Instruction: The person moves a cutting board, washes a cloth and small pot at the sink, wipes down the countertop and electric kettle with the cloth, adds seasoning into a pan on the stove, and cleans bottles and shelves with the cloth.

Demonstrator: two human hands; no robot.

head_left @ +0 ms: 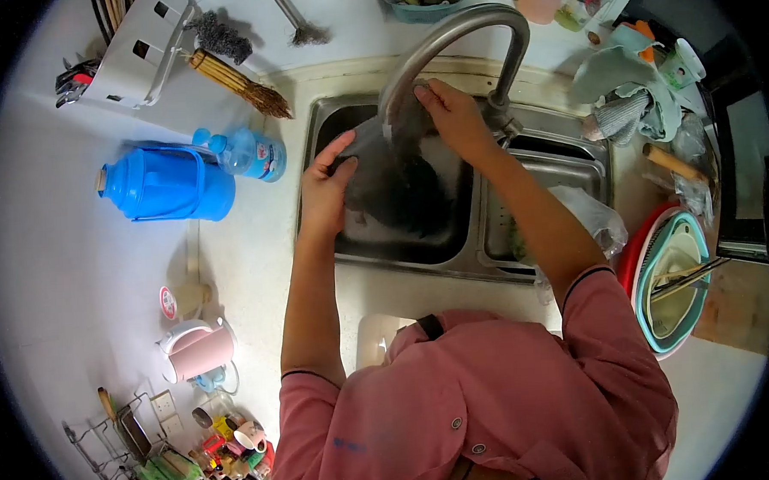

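Observation:
Over the left basin of a steel sink (338, 251), a thin dark grey cloth (373, 167) is stretched between my hands. My left hand (326, 187) pinches its left edge between thumb and fingers. At the upper right corner, my right hand (456, 117) is closed on the cloth, just right of the faucet spout. The curved steel faucet (456, 18) arches above, and its mouth is right at the cloth. Below, a darker part of the cloth hangs into the basin; its lower edge is hard to make out.
A blue thermos (172, 185) and a plastic bottle (256, 155) stand left of the sink. The right basin holds a metal drain tray (553, 168) and a clear plastic bag (585, 218). Stacked bowls (643, 263) with chopsticks sit at the right. A pink kettle (201, 351) stands lower left.

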